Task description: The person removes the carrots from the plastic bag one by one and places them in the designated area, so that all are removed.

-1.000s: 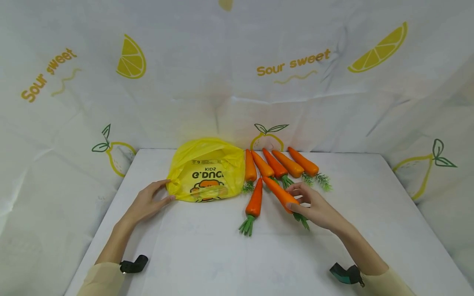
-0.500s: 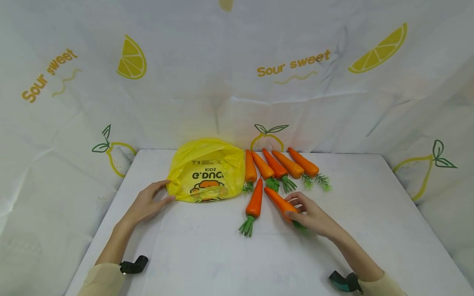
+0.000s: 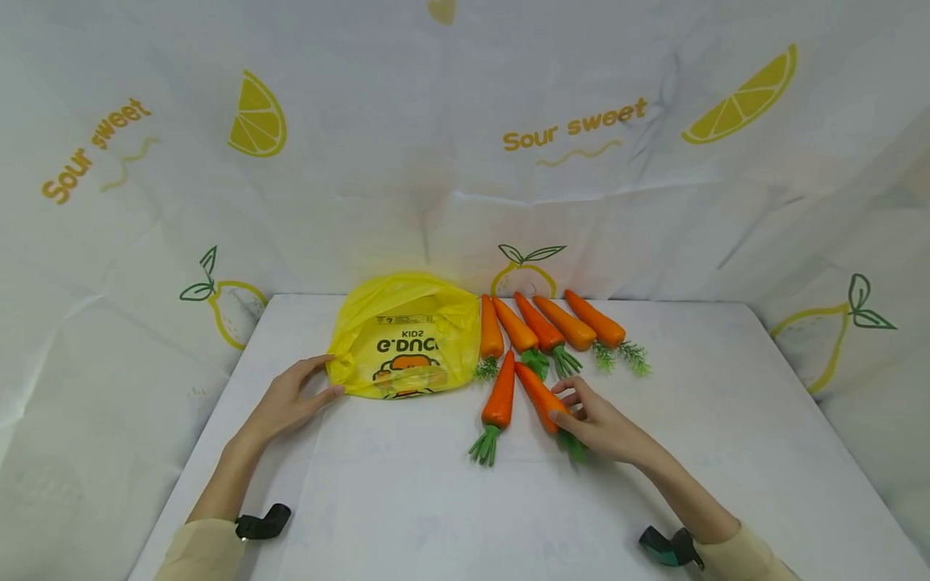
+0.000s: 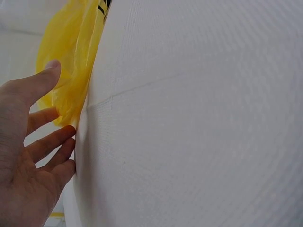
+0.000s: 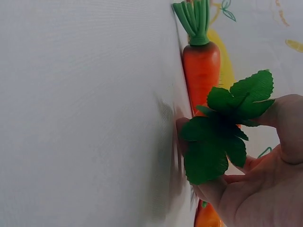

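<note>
My right hand (image 3: 599,424) grips an orange toy carrot (image 3: 536,392) near its leafy end, low over the table, with the tip pointing away from me. In the right wrist view its broad green leaves (image 5: 208,151) hide part of the grip. Just left of it lies another carrot (image 3: 498,397) with a stalky green top, their tips close together. On the left, a yellow plastic bag (image 3: 458,355) with upside-down print lies on the table. My left hand (image 3: 286,401) rests at the bag's left corner; in the left wrist view its fingers are spread, fingertips right at the plastic.
Several more carrots (image 3: 574,324) lie side by side along the table's back edge, right of the bag, green tops toward me. A white cloth with lemon prints (image 3: 465,177) hangs behind the white table (image 3: 407,500).
My right hand has drawn the carrot toward me, then shifted it left and turned it beside the stalky-topped carrot. The left hand and the bag have stayed in place.
</note>
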`<state>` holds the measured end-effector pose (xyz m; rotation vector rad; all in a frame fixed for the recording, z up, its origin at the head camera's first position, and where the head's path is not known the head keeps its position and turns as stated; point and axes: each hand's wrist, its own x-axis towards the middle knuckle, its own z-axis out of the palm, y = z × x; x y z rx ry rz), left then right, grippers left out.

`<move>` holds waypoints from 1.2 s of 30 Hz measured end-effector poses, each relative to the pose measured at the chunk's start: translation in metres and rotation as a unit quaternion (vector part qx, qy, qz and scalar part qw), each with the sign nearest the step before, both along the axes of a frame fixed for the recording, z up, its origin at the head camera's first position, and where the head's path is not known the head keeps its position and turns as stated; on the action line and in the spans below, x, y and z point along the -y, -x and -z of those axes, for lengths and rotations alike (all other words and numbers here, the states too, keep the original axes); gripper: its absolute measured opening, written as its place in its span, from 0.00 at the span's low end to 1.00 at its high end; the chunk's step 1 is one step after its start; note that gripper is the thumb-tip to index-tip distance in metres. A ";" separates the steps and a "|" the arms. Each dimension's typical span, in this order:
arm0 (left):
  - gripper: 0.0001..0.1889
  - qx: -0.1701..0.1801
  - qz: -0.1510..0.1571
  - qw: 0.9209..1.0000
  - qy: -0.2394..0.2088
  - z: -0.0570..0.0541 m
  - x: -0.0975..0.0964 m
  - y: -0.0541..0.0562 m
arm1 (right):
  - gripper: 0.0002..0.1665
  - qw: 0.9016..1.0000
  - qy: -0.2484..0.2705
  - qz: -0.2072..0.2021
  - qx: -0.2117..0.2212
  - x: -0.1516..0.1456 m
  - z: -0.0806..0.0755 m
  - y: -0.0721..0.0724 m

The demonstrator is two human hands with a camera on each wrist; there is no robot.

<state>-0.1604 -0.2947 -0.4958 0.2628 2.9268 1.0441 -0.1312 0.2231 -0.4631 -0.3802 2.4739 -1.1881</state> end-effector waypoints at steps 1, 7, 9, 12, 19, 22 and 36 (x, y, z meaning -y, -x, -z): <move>0.36 -0.001 0.000 1.000 0.001 0.000 0.000 0.000 | 0.25 1.000 0.000 -0.001 0.001 0.000 0.000 0.000; 0.37 0.001 -0.001 1.000 0.003 0.001 0.000 0.001 | 0.26 1.000 0.005 -0.009 -0.002 0.001 0.002 0.002; 0.37 0.002 -0.002 1.000 0.006 0.001 0.001 0.002 | 0.26 1.000 0.014 -0.012 -0.001 0.002 0.003 0.003; 0.37 0.004 -0.004 1.000 0.005 0.001 0.002 0.002 | 0.27 0.999 0.042 -0.017 0.014 0.002 0.004 0.003; 0.39 0.011 -0.005 1.000 0.001 0.005 0.002 0.003 | 0.29 0.996 0.074 -0.006 0.040 0.001 0.005 0.003; 0.39 0.013 -0.008 1.000 -0.002 0.005 0.002 0.003 | 0.28 0.997 0.072 -0.002 0.034 -0.001 0.004 0.003; 0.37 0.012 -0.006 1.000 0.000 0.002 0.002 0.005 | 0.26 0.996 0.083 -0.004 -0.023 -0.017 0.003 0.004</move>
